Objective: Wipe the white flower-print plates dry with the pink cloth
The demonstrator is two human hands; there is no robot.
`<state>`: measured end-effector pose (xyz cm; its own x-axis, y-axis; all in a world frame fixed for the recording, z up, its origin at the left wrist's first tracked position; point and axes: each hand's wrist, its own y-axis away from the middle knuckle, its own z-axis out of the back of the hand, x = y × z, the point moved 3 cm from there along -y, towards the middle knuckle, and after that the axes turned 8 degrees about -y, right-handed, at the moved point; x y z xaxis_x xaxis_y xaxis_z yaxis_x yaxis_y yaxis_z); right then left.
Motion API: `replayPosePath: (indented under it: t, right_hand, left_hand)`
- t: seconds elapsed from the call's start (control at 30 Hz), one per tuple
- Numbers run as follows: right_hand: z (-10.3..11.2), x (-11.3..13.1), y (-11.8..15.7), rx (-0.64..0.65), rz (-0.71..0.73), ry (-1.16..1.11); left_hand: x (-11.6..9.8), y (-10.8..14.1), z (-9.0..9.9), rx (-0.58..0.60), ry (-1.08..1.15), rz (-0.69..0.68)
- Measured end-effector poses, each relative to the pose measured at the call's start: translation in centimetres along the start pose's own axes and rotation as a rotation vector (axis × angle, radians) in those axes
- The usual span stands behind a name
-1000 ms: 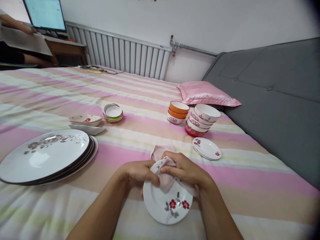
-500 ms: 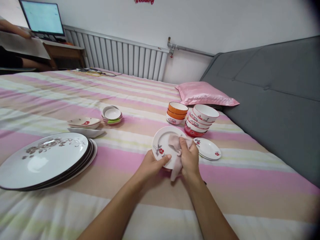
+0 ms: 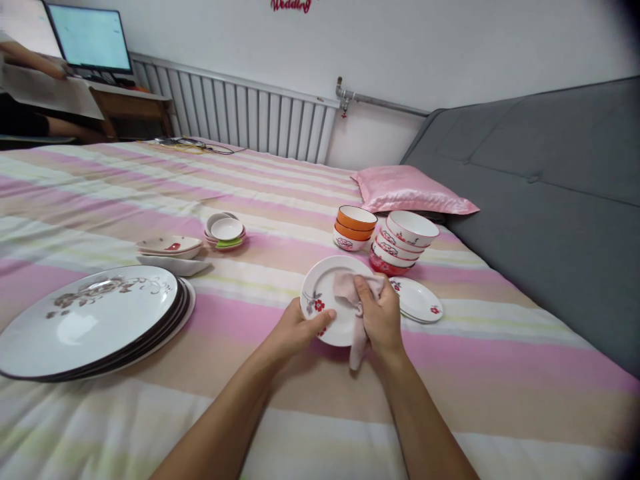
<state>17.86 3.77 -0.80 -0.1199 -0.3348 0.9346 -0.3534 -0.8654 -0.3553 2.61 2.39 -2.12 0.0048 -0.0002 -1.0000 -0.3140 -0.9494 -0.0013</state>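
**Small round white plate (image 3: 344, 323) and pale pink cloth (image 3: 346, 287) were held in two bare hands**

The plate, painted with red flowers and grey leaves, was in front of the person, over a bedspread (image 3: 280, 427) striped in pink, beige, white and pale green, its face tilted toward the head camera. The left hand (image 3: 297, 328) gripped its lower left edge, thumb laid across the front beside a red flower. The right hand (image 3: 381, 320) was closed on the cloth at the plate's right side, a bunched fold lying on the face and a loose end hanging below; whether its fingers also held the rim could not be told — they were hidden.

Just right of that hand lay a short stack of white plates with red flowers (image 3: 419, 300). Behind stood orange bowls on a white, red-patterned one (image 3: 355, 231) and, beside them, white red-rimmed bowls on a red one (image 3: 406, 243). Beyond lay a shiny pink pillow (image 3: 410, 190), near a grey padded headboard (image 3: 520, 153).

On the left were piled large white dark-rimmed plates with brown flowers (image 3: 110, 327), with shallow cream dishes (image 3: 169, 247) and small round white dishes (image 3: 226, 230) farther back. At the far left, another person's arm (image 3: 33, 60) reached toward a lit monitor (image 3: 91, 38).
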Motion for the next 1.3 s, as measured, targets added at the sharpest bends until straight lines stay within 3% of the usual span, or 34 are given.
replayPosePath:
  t: [0.37,0.63,0.73,0.87,0.97,1.07,1.17,1.3]
  right_hand:
    - [0.9,0.7,-0.6,0.280,0.017,0.071]
    - [1.3,0.7,-0.6,0.340,0.024,0.170]
    - [1.5,0.6,-0.8,0.213,0.108,0.251]
    - [1.6,0.9,-0.8,-0.017,0.337,0.415]
    - [1.4,1.5,-0.4,-0.073,0.533,0.484]
    - [0.7,1.9,0.0,0.080,0.603,0.475]
    - [-0.2,1.9,0.4,0.302,0.551,0.459]
    - [-0.7,1.6,0.4,0.353,0.491,0.461]
  left_hand:
    - [-0.9,0.7,0.5,0.173,-0.069,0.087]
    - [-0.8,0.8,0.4,0.264,-0.061,0.094]
    - [-0.5,0.5,-0.3,0.205,0.001,0.060]
    - [-0.2,0.3,-1.2,0.119,0.105,0.064]
    - [0.0,0.1,-1.3,0.029,0.147,0.089]
    - [0.3,0.0,-0.8,-0.066,0.185,0.124]
    - [0.4,-0.1,-0.3,-0.128,0.212,0.138]
    - [0.4,-0.2,0.0,-0.163,0.200,0.119]
